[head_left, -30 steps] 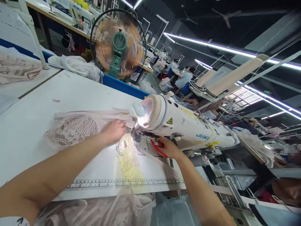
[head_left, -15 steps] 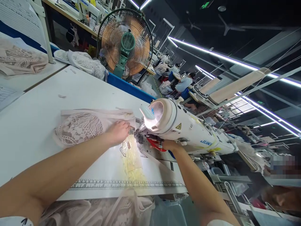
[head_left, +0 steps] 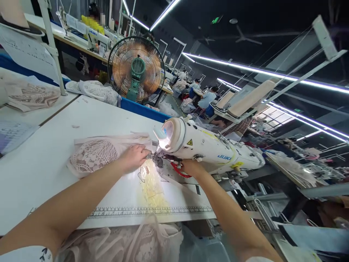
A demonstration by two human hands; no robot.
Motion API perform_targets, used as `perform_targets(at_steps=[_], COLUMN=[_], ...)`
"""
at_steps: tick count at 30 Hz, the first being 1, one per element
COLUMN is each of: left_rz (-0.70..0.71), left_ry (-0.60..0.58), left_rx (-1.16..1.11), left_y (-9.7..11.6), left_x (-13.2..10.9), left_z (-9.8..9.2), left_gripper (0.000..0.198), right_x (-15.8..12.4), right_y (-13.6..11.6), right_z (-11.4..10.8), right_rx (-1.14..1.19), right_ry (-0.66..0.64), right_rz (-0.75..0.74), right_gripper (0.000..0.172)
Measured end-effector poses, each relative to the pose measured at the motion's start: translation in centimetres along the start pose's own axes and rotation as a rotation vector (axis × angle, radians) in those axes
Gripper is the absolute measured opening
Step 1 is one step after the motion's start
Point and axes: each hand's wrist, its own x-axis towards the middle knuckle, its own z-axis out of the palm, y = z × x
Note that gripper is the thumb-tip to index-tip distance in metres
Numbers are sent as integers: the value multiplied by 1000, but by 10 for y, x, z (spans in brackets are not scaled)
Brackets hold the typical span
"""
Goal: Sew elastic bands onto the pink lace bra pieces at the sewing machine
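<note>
On the sewing machine's table lies a pale pink lace bra [head_left: 94,154], its band running right toward the needle. My left hand [head_left: 133,158] presses on the band beside the presser foot [head_left: 156,157], fingers closed together on the fabric. Beneath the arm of the white sewing machine [head_left: 201,145], my right hand [head_left: 191,168] is closed around red-handled scissors [head_left: 181,171]; its fingertips are partly hidden. Yellowed clear tape [head_left: 152,185] covers the table in front of the needle.
A printed ruler strip [head_left: 131,211] follows the table's front edge. More pink lace garments [head_left: 147,243] hang below it. A large fan [head_left: 136,69] stands behind the table, and lace pieces [head_left: 95,89] lie at the back edge. A paper sheet [head_left: 16,134] is at left.
The camera view has shifted, so the machine and fan appear further left and lower. Both hands stay in about the same places at the machine.
</note>
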Motion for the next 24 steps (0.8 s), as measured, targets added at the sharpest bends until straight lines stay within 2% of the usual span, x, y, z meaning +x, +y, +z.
perform_targets(at_steps=[3, 5, 7, 8, 10, 11, 13, 15, 19, 21, 24], left_rz=[-30, -92, -215, -291, -441, -547, -614, -627, -696, -741, -839], left_ry=[-3, 23, 99, 149, 171, 127, 67, 86, 187, 205, 258], left_rx=[-39, -60, -42, -13, 54, 79, 84, 33, -182, -257, -354], left_y=[-11, -32, -62, -79, -110, -122, -132, -127, -94, -80, -63], left_x=[-18, -38, -64, -77, -104, -116, -139, -159, -193, -209, -225], left_z=[-28, -50, -71, -79, -91, -95, -99, -100, -100, -100, -98], left_gripper=[37, 36, 40, 45, 61, 70, 75, 64, 38, 41, 68], right_x=[-34, -57, -75, -82, -87, -86, -78, -65, -33, -16, 10], right_y=[16, 24, 23, 18, 0, -13, -43, -75, -130, -149, -168], right_z=[0, 2, 5, 7, 10, 11, 12, 10, -3, -11, -20], right_rx=[-2, 31, 94, 136, 229, 277, 374, 463, 578, 583, 537], right_ry=[-57, -86, -105, -107, -90, -73, -35, 10, 109, 141, 156], right_rz=[-20, -56, -118, -155, -226, -256, -297, -314, -271, -207, -85], right_gripper=[20, 17, 20, 21, 20, 16, 8, 8, 22, 25, 30])
